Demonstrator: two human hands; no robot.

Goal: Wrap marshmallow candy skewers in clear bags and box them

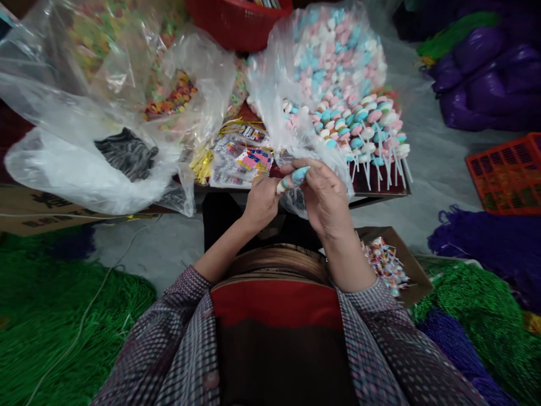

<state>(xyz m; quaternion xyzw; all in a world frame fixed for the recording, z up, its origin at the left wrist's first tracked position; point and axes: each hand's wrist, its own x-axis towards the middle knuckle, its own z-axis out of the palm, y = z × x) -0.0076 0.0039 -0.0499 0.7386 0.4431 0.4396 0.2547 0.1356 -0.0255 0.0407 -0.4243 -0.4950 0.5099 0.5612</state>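
A short marshmallow stick (292, 179), with pink, white and blue pieces in a row, spans the gap between my hands in front of the table edge. My left hand (262, 204) is closed around its lower end, so the stick part is hidden. The thumb and fingers of my right hand (326, 194) pinch the blue piece at the other end. Just beyond my hands lies a pile of printed clear wrappers (240, 158), with gold twist ties (203, 167) beside it. Many finished-looking marshmallow sticks (367, 127) lie to the right, their white sticks pointing toward me.
Clear bags of marshmallows (333, 51) and of colourful gummy rings (169, 98) cover the table's back. A red basin (243, 22) stands behind. An open carton (412, 265) of wrapped sweets is low right. Green bundles (80, 321) and an orange crate (507, 175) are on the floor.
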